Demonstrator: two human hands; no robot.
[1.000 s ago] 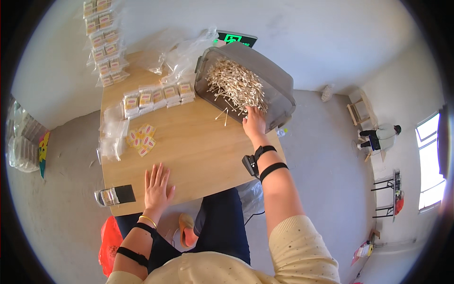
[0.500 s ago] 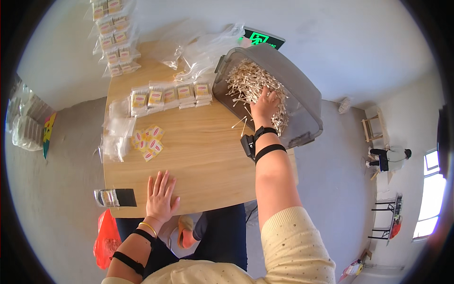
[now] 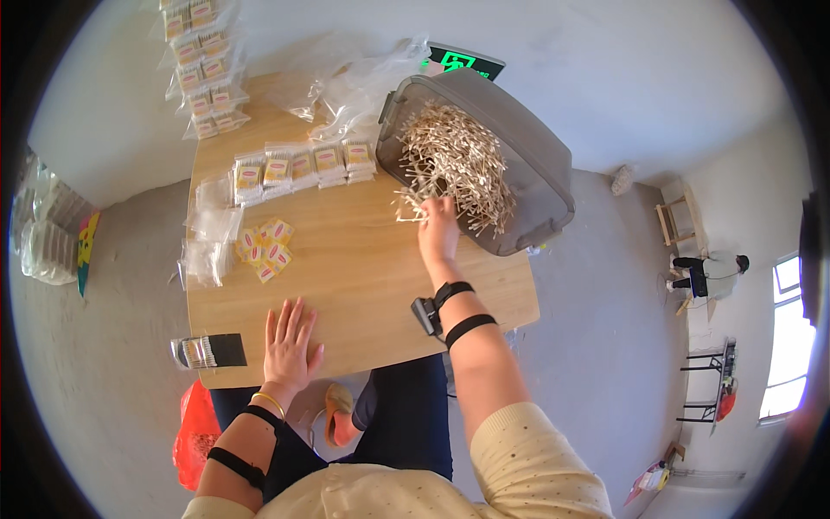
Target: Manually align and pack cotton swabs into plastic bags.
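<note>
My right hand [image 3: 439, 228] is at the near left rim of a grey plastic bin [image 3: 553, 186] tipped on its side. Its fingers are closed on a bunch of cotton swabs [image 3: 409, 206] that sticks out to the left over the table. Behind the hand, a large heap of loose cotton swabs [image 3: 462, 160] fills the bin's opening. My left hand [image 3: 290, 350] lies flat near the table's front edge, fingers stretched out and holding nothing. Small yellow-and-white cards [image 3: 265, 248] are scattered beyond it.
Filled swab packets [image 3: 298, 169] stand in a row left of the bin. Clear bags [image 3: 209, 229] lie at the left edge, near a black pouch with swabs [image 3: 210, 351]. More packed bags [image 3: 199, 69] are stacked at the far left. A red bag [image 3: 194, 437] hangs below the table.
My right hand has drawn back from the heap toward me and left, bringing a bunch of cotton swabs to the bin's rim. My left hand stays flat on the table.
</note>
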